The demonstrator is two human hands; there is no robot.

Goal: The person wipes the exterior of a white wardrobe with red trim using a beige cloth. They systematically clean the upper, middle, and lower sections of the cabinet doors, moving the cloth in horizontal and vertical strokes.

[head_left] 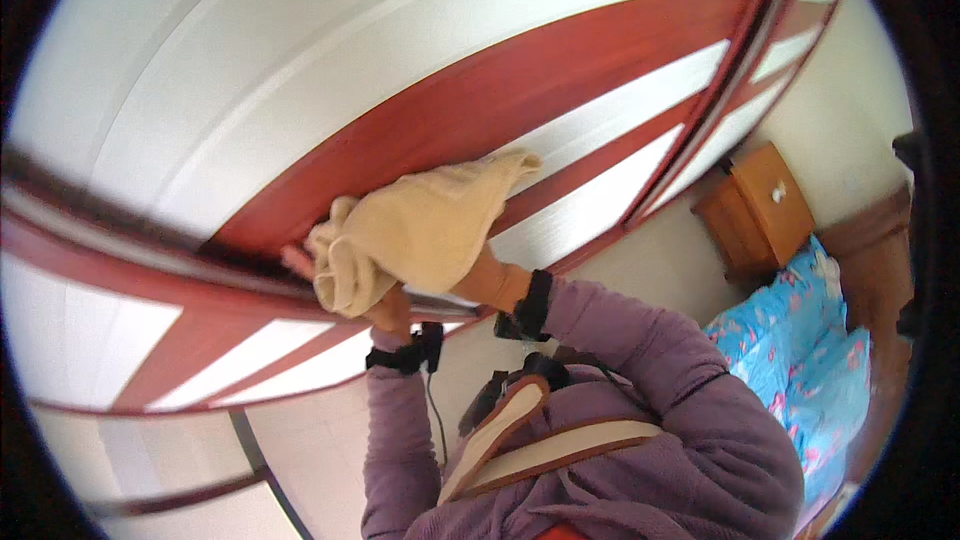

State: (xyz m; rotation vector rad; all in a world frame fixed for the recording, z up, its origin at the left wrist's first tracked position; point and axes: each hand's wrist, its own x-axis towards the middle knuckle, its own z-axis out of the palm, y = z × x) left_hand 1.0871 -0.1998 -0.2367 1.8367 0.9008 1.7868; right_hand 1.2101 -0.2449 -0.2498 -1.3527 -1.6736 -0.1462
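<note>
A pale yellow cloth lies bunched and draped against a dark red panel of the sliding wardrobe door. My left hand grips its crumpled lower left end beside the door's dark edge. Blurred fingertips show just past the folds there. My right hand reaches up under the cloth's lower right side, touching it. The cloth hides the fingers of that hand. One corner of the cloth stretches out to the upper right, along a white strip of the door. Both wrists wear black straps.
An orange-brown wooden cabinet stands at the right by the wall. Below it is a bed with blue floral bedding and a brown headboard. Pale floor shows at the lower left. Another red-and-white door panel extends left.
</note>
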